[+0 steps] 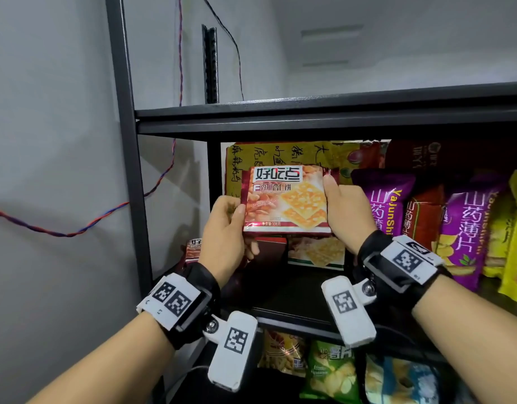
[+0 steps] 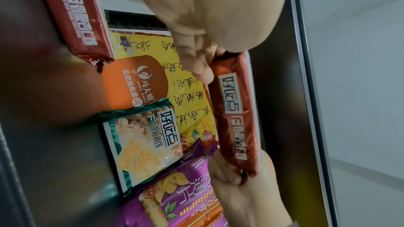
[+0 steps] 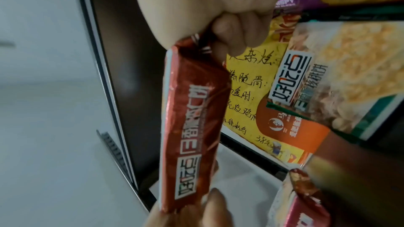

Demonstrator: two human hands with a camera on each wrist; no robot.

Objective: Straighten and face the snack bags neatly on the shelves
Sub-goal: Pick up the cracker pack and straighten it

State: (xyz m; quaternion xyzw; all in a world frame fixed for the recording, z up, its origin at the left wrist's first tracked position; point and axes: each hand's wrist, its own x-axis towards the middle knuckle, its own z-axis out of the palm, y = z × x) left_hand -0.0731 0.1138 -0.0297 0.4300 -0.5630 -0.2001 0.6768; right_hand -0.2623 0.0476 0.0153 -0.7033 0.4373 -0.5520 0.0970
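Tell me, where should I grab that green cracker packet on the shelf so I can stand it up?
Probably by its two short side edges, one hand on each, coming from the front. The green cracker packet is flat and leans against the yellow bag. The left hand and right hand hold the red cracker packet the same way.

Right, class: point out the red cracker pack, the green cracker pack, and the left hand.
red cracker pack (image 1: pixel 286 199), head view, middle of its front face
green cracker pack (image 2: pixel 144 141), left wrist view, centre of its printed front
left hand (image 1: pixel 225 228), head view, back of the hand
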